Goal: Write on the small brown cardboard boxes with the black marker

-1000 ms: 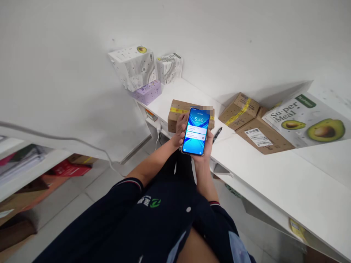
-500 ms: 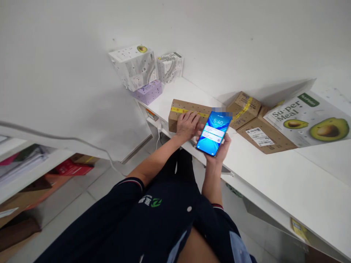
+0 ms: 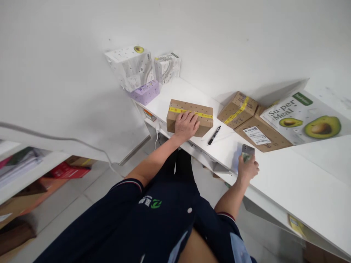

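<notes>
A brown cardboard box [image 3: 204, 128] sealed with yellow tape sits near the front edge of the white desk [image 3: 189, 89]. My left hand [image 3: 187, 126] lies on the box, its fingers resting over the top by the tape. Farther right, my right hand [image 3: 247, 168] is closed around a phone [image 3: 247, 149], whose grey back with camera lenses faces up. The phone is low over the desk; whether it touches is hidden. Between the box and the phone lies a black marker pen [image 3: 214, 135].
Two taped brown boxes, one smaller [image 3: 238, 109] and one with a label [image 3: 264, 133], stand by the wall beside a large avocado-printed box [image 3: 304, 118]. At the far left are a purple box [image 3: 146, 93] and white printed boxes [image 3: 134, 67]. A grey cable [image 3: 68, 137] hangs at left.
My right hand has carried the phone rightward and turned it screen-down. The marker pen on the desk has come into sight. My left hand stays on the box.
</notes>
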Demonstrator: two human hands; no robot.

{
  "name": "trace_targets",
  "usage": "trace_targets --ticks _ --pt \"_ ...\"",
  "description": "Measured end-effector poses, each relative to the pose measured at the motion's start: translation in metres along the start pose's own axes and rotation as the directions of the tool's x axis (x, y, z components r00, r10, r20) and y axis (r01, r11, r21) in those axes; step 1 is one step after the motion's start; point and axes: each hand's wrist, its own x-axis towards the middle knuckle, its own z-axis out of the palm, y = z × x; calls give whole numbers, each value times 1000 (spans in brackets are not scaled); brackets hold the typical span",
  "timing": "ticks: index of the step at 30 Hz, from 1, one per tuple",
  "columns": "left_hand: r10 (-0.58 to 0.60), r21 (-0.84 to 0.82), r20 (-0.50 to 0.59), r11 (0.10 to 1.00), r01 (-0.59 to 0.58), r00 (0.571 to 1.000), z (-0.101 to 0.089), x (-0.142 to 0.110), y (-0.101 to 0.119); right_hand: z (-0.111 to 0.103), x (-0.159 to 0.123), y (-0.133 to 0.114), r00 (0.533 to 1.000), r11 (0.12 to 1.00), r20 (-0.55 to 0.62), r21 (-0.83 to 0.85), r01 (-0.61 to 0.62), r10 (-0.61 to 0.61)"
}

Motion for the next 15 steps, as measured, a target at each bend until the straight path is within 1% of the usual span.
trace_targets --ticks 2,4,7,11,13,14,15 --pt "6 10 28 1000 -6 1000 -5 0 1 3 3 8 999 998 44 -65 -25 28" --pt "20 24 56 999 -21 998 -10 -1 1 6 6 13 997 995 60 -92 -38 43" --pt "57 44 102 997 -62 993 -17 0 -2 11 8 18 997 994 53 -93 -51 56" --pt "137 46 172 988 -147 975 -27 3 -10 14 10 21 992 994 81 -69 -89 95" --pt "138 58 188 987 -151 972 -33 2 -16 16 11 20 996 995 36 -45 -84 86" --pt "114 76 183 989 -130 976 -36 0 -19 17 10 17 998 998 2 -23 -55 55" --pt "76 102 172 990 -95 982 -39 -2 -22 20 9 13 1000 1000 -29 8 0 1"
